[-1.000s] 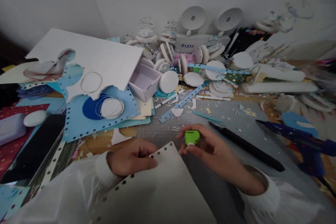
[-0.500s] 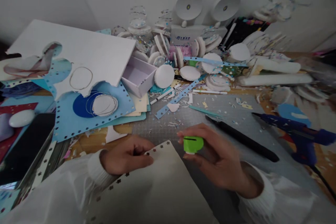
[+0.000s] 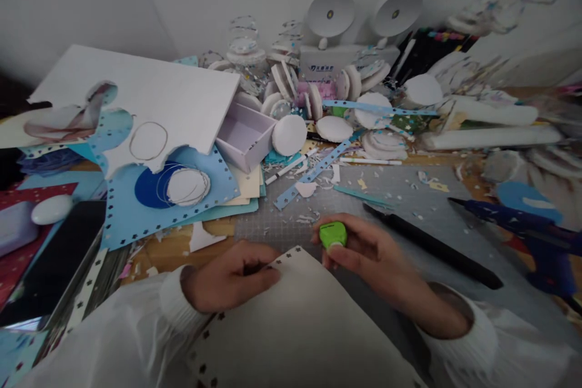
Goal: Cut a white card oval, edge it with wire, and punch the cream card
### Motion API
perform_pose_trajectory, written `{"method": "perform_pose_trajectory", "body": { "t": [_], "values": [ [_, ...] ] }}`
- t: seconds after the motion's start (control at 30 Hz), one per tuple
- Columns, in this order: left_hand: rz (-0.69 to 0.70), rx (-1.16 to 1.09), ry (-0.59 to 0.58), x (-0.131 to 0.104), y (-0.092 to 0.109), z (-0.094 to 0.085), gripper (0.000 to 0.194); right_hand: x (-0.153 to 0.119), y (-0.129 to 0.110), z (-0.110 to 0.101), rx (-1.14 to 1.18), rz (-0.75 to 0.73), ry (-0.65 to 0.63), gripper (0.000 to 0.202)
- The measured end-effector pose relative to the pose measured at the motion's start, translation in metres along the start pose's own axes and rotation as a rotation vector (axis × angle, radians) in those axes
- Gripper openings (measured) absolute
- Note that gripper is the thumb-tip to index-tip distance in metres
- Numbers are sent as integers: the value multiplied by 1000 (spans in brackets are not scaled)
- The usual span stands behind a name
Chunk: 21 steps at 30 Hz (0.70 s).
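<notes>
My left hand [image 3: 236, 276] is closed on the upper left edge of a cream sheet of paper [image 3: 295, 327], thumb on top. Star- or flower-shaped holes run along that edge. In my right hand [image 3: 368, 257] a small green craft punch [image 3: 333, 235] is pinched between thumb and fingers, just above the sheet's far corner and apart from it. Beyond the right hand, a black craft knife [image 3: 436, 248] lies slantwise on the grey cutting mat [image 3: 282, 227].
At left, a white foam board [image 3: 182, 97] with cut-outs leans over blue punched paper [image 3: 122, 218] and a lilac box [image 3: 248, 139]. White foam discs [image 3: 290, 135] crowd the back. A blue glue gun [image 3: 522, 224] lies at right, a black phone [image 3: 59, 260] at left.
The green punch has turned in my right hand, now showing its rounded top, and has shifted slightly up. My left hand still holds the sheet. The whole view has shifted a little.
</notes>
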<state>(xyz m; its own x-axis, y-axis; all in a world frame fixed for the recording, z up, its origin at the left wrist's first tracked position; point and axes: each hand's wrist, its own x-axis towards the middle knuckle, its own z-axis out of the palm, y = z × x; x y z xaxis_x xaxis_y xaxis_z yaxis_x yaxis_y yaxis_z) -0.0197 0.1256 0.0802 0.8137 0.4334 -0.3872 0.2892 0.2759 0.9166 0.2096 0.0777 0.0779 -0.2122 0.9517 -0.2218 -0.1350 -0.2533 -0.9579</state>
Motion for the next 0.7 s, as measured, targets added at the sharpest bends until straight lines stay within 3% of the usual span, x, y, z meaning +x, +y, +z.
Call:
{"method": "perform_pose_trajectory", "body": {
  "t": [0.23,0.7],
  "values": [
    [6,24,-8,1,-2,-2,35,4,9,-3,105,-2,-6,29],
    [8,56,-21,1,-1,-1,36,2,4,-3,50,30,4,30]
  ]
}}
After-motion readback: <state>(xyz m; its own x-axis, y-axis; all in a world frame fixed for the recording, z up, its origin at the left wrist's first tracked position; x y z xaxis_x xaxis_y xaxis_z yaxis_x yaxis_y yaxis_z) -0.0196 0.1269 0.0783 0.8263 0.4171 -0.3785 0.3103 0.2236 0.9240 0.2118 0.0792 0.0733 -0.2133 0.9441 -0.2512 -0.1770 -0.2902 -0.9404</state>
